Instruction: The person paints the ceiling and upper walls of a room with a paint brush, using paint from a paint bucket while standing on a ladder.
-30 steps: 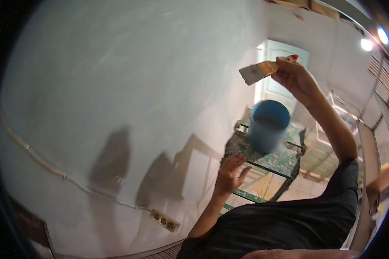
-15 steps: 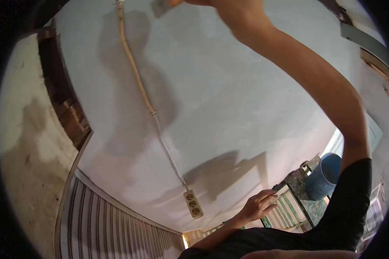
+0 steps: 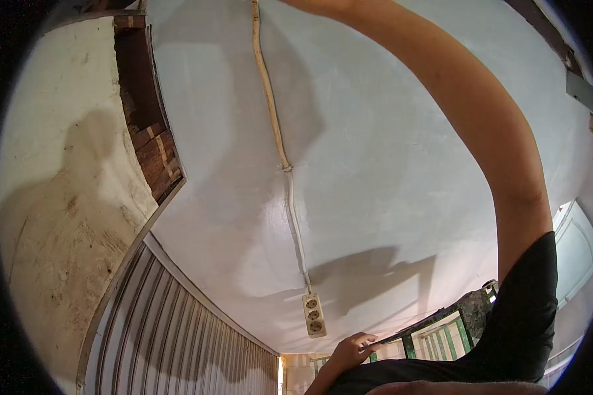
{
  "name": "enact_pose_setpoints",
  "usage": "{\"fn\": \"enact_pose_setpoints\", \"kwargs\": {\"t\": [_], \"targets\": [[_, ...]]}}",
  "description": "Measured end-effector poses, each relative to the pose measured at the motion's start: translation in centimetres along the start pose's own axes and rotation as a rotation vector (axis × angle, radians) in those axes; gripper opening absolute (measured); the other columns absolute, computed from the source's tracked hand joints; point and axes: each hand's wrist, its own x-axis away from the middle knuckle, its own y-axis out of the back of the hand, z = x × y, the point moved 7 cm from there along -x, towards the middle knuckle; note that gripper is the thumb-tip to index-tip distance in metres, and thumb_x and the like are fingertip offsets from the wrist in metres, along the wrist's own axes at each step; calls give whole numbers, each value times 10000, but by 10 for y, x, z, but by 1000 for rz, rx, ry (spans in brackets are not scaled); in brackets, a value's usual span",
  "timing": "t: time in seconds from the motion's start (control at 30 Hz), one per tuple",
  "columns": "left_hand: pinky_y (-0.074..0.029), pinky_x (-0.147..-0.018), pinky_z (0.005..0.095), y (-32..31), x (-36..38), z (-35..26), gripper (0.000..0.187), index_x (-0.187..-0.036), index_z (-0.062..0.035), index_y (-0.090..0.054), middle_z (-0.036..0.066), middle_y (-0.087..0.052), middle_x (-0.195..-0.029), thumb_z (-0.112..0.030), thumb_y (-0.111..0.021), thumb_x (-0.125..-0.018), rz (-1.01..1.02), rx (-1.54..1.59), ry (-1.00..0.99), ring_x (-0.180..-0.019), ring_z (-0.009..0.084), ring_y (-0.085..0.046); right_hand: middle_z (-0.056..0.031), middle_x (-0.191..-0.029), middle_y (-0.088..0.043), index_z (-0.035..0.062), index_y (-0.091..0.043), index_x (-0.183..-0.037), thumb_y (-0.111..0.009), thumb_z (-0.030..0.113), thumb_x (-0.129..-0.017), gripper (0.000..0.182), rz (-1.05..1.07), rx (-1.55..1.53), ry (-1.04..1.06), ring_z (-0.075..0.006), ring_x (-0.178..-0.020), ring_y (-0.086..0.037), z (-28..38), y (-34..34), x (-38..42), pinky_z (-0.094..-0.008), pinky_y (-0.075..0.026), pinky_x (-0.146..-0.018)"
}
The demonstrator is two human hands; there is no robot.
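One left hand [image 3: 350, 351], fingers [image 3: 367, 338] beside green frame [image 3: 408, 347]

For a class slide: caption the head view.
Right arm raised across a pale wall, left hand low near a three-socket strip.

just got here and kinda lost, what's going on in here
A person in a dark top has their right arm raised across a pale wall. The right hand, which held a paintbrush a moment ago, is mostly cut off at the top, so its grip is hidden. The left hand is low, loosely open beside a green stand. A cable runs down the wall to a socket strip.
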Motion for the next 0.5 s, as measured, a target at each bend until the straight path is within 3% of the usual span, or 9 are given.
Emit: {"fn": "enact_pose_setpoints", "kwargs": {"t": [0.07, 0.17, 0.23, 0.27, 0.4, 0.47, 0.5], "targets": [[-577, -811, 367, 0, 2, 13, 462, -1183, -51, -718, 140, -742, -1122, -455, -692, -960, 5, 41, 57, -885, 273, -732, -145, -832, -662, 81, -631, -912, -648, 130, -872, 65, 51, 14, 12, -343, -811, -665, 13, -9, 12, -452, -534, -700], [-577, -807, 367, 4, 5, 16, 451, -1177, -52, -726, 141, -747, -1106, -444, -701, -957, -3, 79, 123, -875, 261, -733, -137, -821, -658, 81, -621, -887, -640, 106, -863, 41, 92, 24, 52, -352, -810, -665, 45, -7, 29, -445, -542, -709], [-576, -810, 365, 3, 3, 24, 439, -1170, -51, -732, 139, -747, -1117, -434, -703, -958, -25, 53, 66, -874, 251, -732, -78, -963, -672, 132, -639, -1077, -710, 62, -871, 228, 259, 132, 46, -253, -940, -709, 58, -16, 41, -368, -612, -781], [-575, -811, 363, 3, 4, 23, 439, -1171, -49, -730, 137, -747, -1116, -432, -704, -957, -30, 56, 49, -874, 248, -732, -64, -862, -636, 176, -627, -1024, -687, 78, -830, 225, 107, 140, 73, -266, -904, -701, 65, -7, 40, -382, -601, -710], [-574, -809, 362, -4, 0, 26, 440, -1168, -45, -728, 140, -746, -1106, -430, -707, -954, -5, 76, 39, -874, 249, -731, -66, -887, -661, 157, -624, -1031, -664, 80, -863, 189, -2, 153, 53, -271, -898, -705, 36, 10, 23, -375, -596, -714], [-573, -809, 363, -6, 0, 26, 440, -1169, -46, -727, 143, -746, -1100, -429, -706, -953, 15, 97, 58, -874, 253, -730, -141, -821, -654, 76, -612, -873, -640, 102, -860, 41, -88, 6, -38, -350, -812, -667, 9, 13, 7, -439, -544, -708], [-573, -812, 364, -6, -3, 21, 439, -1172, -46, -725, 145, -745, -1100, -426, -705, -954, 48, 76, 66, -876, 255, -729, -141, -821, -654, 76, -612, -873, -640, 102, -860, 41, -87, 4, -42, -350, -812, -667, 6, 11, 8, -439, -544, -708]]}}
